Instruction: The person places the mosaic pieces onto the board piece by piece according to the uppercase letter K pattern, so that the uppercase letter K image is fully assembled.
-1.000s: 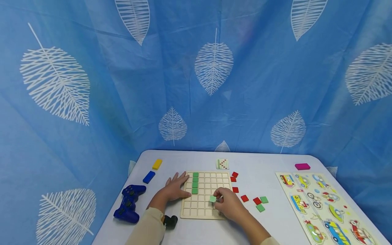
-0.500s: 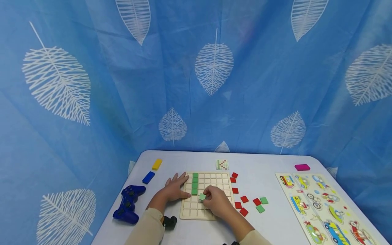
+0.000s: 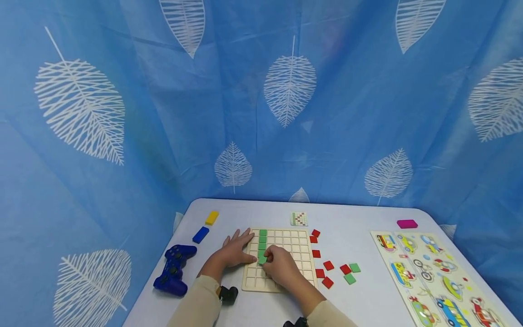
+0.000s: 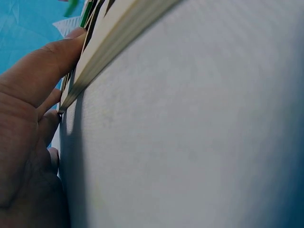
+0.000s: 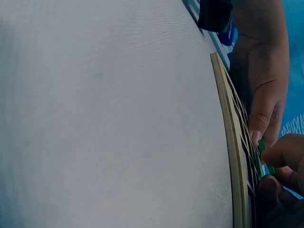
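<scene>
We see the right hand (image 3: 282,267) with its fingers pinched on a single green tile (image 3: 262,261), held at the second column from the left on the gridded board (image 3: 291,240). Four placed green tiles (image 3: 262,240) fill that column above it, so we judge the step in hand to be setting a fifth into the row below. The left hand (image 3: 234,252) has its fingers spread and its thumb at the board's left edge, apparently steadying it. The next move, as we read it, calls for squaring the tile to its cell, pressing it flat and letting go. The tile is square – no long axis to speak of – and its edges look slightly twisted against the grid lines; its column runs lengthwise away from us, toward the blue curtain (image 3: 327,150). We cannot tell whether it touches the cell, since the fingers cover part of it. Loose red tiles (image 3: 316,254) and two loose green tiles (image 3: 349,278) lie right of the board on the tabletop (image 3: 351,236).
</scene>
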### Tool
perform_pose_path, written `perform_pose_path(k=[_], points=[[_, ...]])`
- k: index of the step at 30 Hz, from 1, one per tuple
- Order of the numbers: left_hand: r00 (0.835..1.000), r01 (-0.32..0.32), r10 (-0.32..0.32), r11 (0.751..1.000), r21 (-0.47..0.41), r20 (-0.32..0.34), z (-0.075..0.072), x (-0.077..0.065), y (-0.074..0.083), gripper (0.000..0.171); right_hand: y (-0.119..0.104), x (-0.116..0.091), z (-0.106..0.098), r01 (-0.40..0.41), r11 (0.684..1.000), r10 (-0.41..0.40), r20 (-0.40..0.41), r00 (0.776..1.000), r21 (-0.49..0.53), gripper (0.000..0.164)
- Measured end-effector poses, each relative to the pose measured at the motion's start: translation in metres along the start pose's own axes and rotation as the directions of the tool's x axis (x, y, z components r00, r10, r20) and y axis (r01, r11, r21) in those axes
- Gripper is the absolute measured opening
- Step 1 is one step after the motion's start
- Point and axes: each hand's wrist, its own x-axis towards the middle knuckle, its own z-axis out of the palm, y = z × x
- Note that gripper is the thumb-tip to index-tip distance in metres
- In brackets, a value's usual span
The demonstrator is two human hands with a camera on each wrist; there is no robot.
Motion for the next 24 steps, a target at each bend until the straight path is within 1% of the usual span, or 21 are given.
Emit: perform_pose_path(k=[4,10,13,16,19,24], points=[[1.000,0.002,-0.002,1.000,0.012,-0.003,0.0002,0.0001,0.0010,0.094,0.0004,0.0006,0.0019,0.000,1.000,0.000,0.007,1.000,0.004,0.020],[1.000,0.000,0.000,1.000,0.022,0.002,0.0003,-0.0020,0.0025,0.094,0.0042,0.0013,0.0051,0.013,0.999,-0.013,0.008,1.000,-0.035,0.018],[1.000,-0.007,0.007,1.000,0.012,0.007,-0.0003,-0.0030,0.0036,0.094,0.0053,0.0013,0.0059,-0.001,0.999,0.001,0.009,1.000,-0.039,0.018],[1.000,-0.011,0.011,1.000,0.005,0.006,-0.0009,-0.0040,0.0042,0.094,0.0051,0.0008,0.0059,-0.002,1.000,0.002,0.000,1.000,-0.019,0.017],[1.000,-0.011,0.011,1.000,0.002,0.000,-0.0012,-0.0045,0.0038,0.093,0.0047,0.0000,0.0062,-0.014,1.000,0.014,-0.013,1.000,-0.010,0.013],[1.000,-0.021,0.021,1.000,0.003,-0.006,-0.0013,-0.0036,0.0021,0.093,0.0039,-0.0011,0.0065,-0.021,1.000,0.021,-0.031,0.999,-0.023,0.010]])
